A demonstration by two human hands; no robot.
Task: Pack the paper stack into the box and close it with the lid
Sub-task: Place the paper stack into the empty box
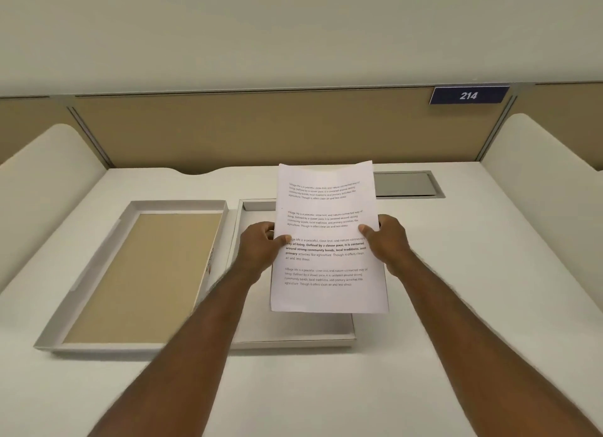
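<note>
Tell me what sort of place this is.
Probably an office or study cubicle: a white desk fenced by a tan partition panel, a numbered sign reading 214 on that panel, and a cable hatch set in the desktop.

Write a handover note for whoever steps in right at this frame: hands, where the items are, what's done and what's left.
Left hand and right hand grip the paper stack by its side edges, held above the open box.
The lid lies inside-up on the desk, left of the box and close beside it.
Done: stack picked up and brought over the box.
Left: lower the stack into the box, then fit the lid on.
</note>
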